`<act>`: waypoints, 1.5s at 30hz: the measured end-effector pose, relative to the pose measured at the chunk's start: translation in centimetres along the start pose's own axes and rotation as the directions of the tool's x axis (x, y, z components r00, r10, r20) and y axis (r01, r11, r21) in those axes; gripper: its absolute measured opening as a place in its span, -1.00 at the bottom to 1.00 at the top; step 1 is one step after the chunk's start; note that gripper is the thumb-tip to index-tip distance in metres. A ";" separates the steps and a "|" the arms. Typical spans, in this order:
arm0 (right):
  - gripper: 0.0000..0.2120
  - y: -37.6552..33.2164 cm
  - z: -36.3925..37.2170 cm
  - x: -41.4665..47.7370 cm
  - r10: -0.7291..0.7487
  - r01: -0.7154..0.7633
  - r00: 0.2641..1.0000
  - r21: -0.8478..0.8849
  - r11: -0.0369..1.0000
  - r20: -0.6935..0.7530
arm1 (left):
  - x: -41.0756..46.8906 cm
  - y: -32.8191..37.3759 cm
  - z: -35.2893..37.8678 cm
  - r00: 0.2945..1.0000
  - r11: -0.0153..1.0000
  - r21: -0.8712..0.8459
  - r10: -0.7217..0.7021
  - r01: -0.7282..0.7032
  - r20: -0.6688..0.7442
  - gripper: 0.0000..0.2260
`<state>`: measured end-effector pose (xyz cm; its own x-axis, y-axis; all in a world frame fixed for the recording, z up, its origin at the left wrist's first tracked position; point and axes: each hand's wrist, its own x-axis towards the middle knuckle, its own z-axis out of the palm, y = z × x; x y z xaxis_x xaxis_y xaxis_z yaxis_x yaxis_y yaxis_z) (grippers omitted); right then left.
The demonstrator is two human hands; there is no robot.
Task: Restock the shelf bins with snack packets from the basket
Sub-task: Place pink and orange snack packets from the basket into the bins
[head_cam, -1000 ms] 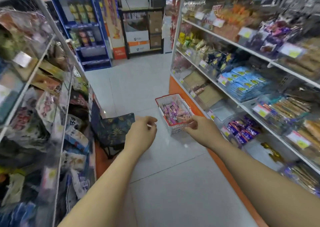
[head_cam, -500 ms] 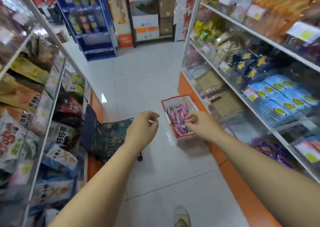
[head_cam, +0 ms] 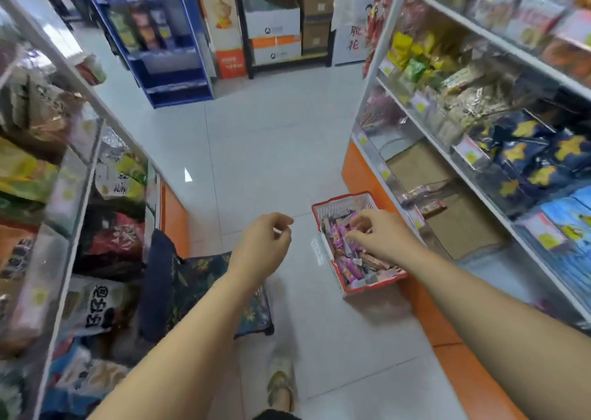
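Observation:
A white basket with a red rim (head_cam: pixel 339 199) stands on the floor tiles against the orange base of the right shelf. It holds several pink and purple snack packets (head_cam: pixel 350 267). My right hand (head_cam: pixel 380 234) is inside the basket, its fingers and thumb curled onto the packets at the far end. My left hand (head_cam: pixel 265 243) hovers left of the basket with loosely curled fingers and nothing visible in it. Clear shelf bins (head_cam: pixel 447 218) on the bottom right shelf sit just beyond the basket; one (head_cam: pixel 419 192) holds a few pinkish packets.
Stocked shelves line both sides of the aisle: bagged snacks on the left (head_cam: pixel 105 237), dark blue star packets (head_cam: pixel 524 154) on the right. A dark floral-cushioned stool (head_cam: pixel 204 279) stands at the left shelf's foot. My foot (head_cam: pixel 281 384) is on the tiles. A blue rack (head_cam: pixel 166 51) closes the aisle end.
I have stepped closer to the basket. My right hand went from the basket's near rim into the packets. The left hand stayed raised and curled.

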<state>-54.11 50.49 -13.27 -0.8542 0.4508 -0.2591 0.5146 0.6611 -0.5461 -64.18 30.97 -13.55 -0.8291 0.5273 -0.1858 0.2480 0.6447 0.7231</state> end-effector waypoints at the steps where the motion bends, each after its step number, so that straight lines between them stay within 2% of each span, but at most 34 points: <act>1: -0.83 -0.5 -0.1 1.3 0.009 -0.009 1.000 0.004 1.000 -0.004 | 1.7 -0.1 -0.8 1.000 1.000 0.004 0.006 -0.006 0.011 -0.79; 7: -0.88 -1.6 -1.1 7.9 0.091 -0.090 0.996 0.064 0.994 -0.009 | 11.1 -0.1 -3.1 0.997 0.998 0.049 0.047 -0.050 0.059 -0.79; 12: -0.87 -0.7 -2.4 14.4 0.129 -0.130 0.992 0.035 0.991 0.010 | 18.4 0.7 -2.5 0.996 0.996 0.074 0.050 -0.056 0.080 -0.81; 22: -0.81 2.7 -7.4 28.8 0.197 -0.199 0.980 0.055 0.979 0.032 | 34.3 5.8 -1.1 0.988 0.995 0.073 0.062 -0.073 0.138 -0.81; 30: -0.82 5.1 -10.6 36.2 0.350 -0.351 0.936 0.073 0.933 0.035 | 46.0 9.0 1.1 0.949 0.976 0.125 0.139 -0.181 0.284 -0.79; 35: -0.77 6.9 -11.1 40.1 0.496 -0.492 0.868 0.204 0.847 0.034 | 55.0 11.0 3.2 0.855 0.921 0.165 0.245 -0.352 0.458 -0.79; 40: -0.74 6.4 -10.0 43.5 0.670 -0.629 0.742 0.341 0.699 -0.005 | 63.5 12.5 4.6 0.707 0.839 0.178 0.297 -0.515 0.642 -0.80; 45: -0.81 5.8 -7.0 44.7 0.793 -0.738 0.607 0.401 0.542 0.044 | 67.6 13.4 6.9 0.564 0.792 0.115 0.316 -0.600 0.763 -0.81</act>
<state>-88.80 78.68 -22.44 -0.1135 0.7718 -0.6256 0.8794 -0.2150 -0.4248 -113.44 79.10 -21.02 -0.0071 0.9235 -0.3836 0.7512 0.2581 0.6076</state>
